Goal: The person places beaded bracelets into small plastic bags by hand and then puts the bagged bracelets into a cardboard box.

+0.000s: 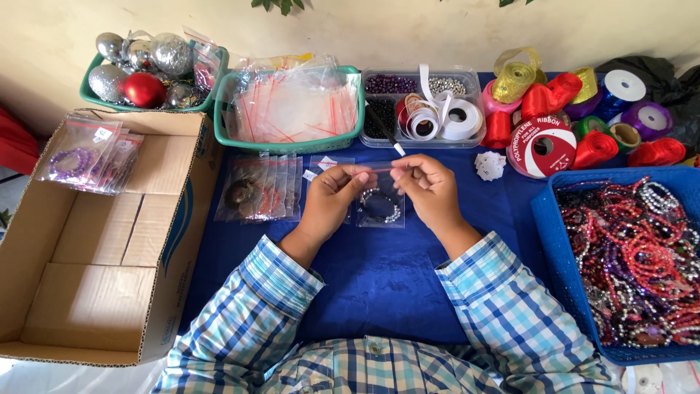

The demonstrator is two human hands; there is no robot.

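A small clear zip bag (pixel 380 208) with a red seal strip hangs between my two hands over the blue tablecloth. Inside it lies a dark and silver beaded bracelet (pixel 380 205). My left hand (pixel 330 201) pinches the bag's top edge at the left. At the right end of that edge my right hand (pixel 430 191) pinches it too. Both sleeves are blue plaid. A row of filled clear bags (pixel 259 187) lies just left of my left hand.
An open cardboard box (pixel 102 241) stands at the left with bagged bracelets (pixel 91 153) on its flap. A blue basket of bead bracelets (pixel 631 259) is at the right. At the back: green basket of empty bags (pixel 292 106), ornaments (pixel 146 73), bead tray (pixel 423 106), ribbon rolls (pixel 576 117).
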